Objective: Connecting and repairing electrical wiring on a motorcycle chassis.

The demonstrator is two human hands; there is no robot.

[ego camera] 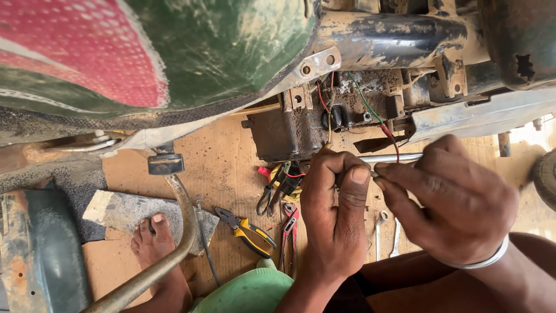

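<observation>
Nearest the camera, the left hand (336, 214) is being held curled, its fingers pressed together and its thumb and forefinger pinching something small that cannot be made out, seemingly a wire end. Just beside it, touching at the fingertips, the right hand (457, 203) is being kept closed around a slim metal rod (394, 157), a bangle (480, 261) being worn at its wrist; whether the rod is a screwdriver shaft cannot be told. Below the hands, on the cardboard sheet (226, 168), yellow-handled pliers (246, 229), red-handled cutters (289, 229) and two small spanners (387, 235) are lying loose, with a bare foot (153, 246) resting on a grey block (124, 211) to the left, beside a bent kick lever (174, 243). Farther off, the rusty battery box (289, 124) of the motorcycle is being worked at, a red wire (391, 136) and a green wire (362, 95) trailing from it towards the hands, under the dirty frame tube (382, 40) and the green tank (220, 52). As a judgement, a slip of the rod could be caused by the tight pinch so close to its tip, and a fingertip could be jabbed; bare wire touching the frame could also bring a short, and the thin leads could be torn loose by a hard pull.
</observation>
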